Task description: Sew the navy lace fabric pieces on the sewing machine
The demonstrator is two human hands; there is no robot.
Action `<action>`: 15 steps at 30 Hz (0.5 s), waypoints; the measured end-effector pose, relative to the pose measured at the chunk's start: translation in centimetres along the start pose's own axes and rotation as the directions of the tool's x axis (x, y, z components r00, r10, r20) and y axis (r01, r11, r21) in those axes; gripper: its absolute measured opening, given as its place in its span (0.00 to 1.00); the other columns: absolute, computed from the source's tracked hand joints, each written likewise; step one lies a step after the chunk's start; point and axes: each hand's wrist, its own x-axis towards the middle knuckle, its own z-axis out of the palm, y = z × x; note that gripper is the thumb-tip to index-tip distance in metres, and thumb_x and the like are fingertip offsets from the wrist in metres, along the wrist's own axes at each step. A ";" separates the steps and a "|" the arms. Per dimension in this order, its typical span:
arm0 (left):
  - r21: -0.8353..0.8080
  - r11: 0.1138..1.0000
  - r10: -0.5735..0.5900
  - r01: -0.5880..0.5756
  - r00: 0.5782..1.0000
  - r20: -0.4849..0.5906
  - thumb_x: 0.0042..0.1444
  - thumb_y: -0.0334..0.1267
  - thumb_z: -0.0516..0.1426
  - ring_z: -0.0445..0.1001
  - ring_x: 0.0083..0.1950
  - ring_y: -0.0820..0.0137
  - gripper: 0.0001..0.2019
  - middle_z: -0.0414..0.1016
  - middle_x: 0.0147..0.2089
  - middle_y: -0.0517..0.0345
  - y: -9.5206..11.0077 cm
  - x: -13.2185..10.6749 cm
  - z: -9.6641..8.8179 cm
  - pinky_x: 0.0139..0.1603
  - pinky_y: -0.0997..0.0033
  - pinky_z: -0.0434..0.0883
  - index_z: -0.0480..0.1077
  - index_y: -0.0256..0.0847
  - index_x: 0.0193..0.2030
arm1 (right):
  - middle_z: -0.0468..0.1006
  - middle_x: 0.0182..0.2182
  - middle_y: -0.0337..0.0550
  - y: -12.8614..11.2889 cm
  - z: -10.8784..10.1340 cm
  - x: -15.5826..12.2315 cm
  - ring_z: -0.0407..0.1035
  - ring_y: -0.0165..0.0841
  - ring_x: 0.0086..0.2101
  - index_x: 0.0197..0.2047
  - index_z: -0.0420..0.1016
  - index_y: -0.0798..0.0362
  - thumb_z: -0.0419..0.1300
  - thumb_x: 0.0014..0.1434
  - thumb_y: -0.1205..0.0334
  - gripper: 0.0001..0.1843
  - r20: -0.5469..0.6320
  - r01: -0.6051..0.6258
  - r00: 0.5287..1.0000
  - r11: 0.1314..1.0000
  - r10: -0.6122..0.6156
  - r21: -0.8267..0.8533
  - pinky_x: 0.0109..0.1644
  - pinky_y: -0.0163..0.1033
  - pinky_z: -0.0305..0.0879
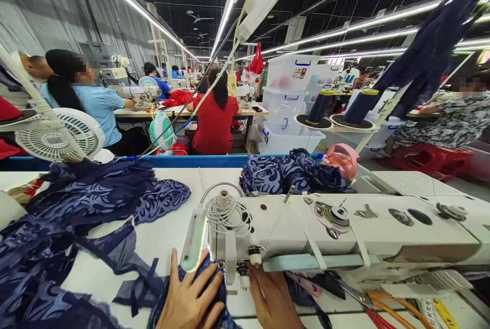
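My left hand (193,296) lies flat with fingers spread on navy lace fabric (221,296), just left of the needle area of a white sewing machine (283,227). On the other side of the needle area, my right hand (273,298) stretches forward under the machine head. Its thumb side shows, but its fingertips are partly hidden, and no held thing is visible there. A small lit lamp (192,239) hangs over the left fingers. Navy mesh strips (126,255) lie left of my left hand.
Navy lace pieces (92,196) pile on the left, with another bundle (264,173) behind the machine. Scissors (354,293), orange-handled tools (394,306) and a yellow tape measure (446,313) lie at right. Thread cones (320,107) stand behind. Co-workers sit ahead, one in red (214,120).
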 end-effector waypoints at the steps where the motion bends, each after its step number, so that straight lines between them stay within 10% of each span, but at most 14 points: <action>1: -0.029 0.999 -0.042 0.041 0.998 -0.035 0.67 0.43 0.52 0.71 0.56 0.58 0.14 0.82 0.47 0.59 0.1 0.0 0.1 0.71 0.44 0.46 0.77 0.45 0.48 | 0.81 0.45 0.48 0.0 0.1 -0.1 0.76 0.40 0.47 0.61 0.70 0.47 0.42 0.77 0.56 0.20 -0.002 -0.020 1.000 1.000 0.020 0.011 0.50 0.44 0.76; 9: -0.029 0.998 0.065 -0.064 0.997 0.046 0.64 0.43 0.57 0.69 0.55 0.60 0.11 0.83 0.48 0.66 -0.6 0.8 -1.5 0.76 0.50 0.29 0.78 0.47 0.49 | 0.80 0.43 0.51 0.2 0.2 -0.4 0.76 0.41 0.39 0.65 0.66 0.50 0.44 0.75 0.61 0.20 0.031 0.070 0.997 0.997 -0.070 -0.010 0.46 0.47 0.77; 15: 0.007 0.997 0.070 -0.073 0.980 0.185 0.61 0.42 0.59 0.67 0.62 0.52 0.20 0.78 0.57 0.58 -1.0 -1.1 -0.1 0.71 0.37 0.39 0.72 0.47 0.60 | 0.78 0.50 0.52 -0.5 -0.4 0.6 0.74 0.44 0.48 0.58 0.69 0.52 0.48 0.70 0.68 0.17 0.062 0.125 0.990 0.992 -0.126 0.019 0.51 0.48 0.75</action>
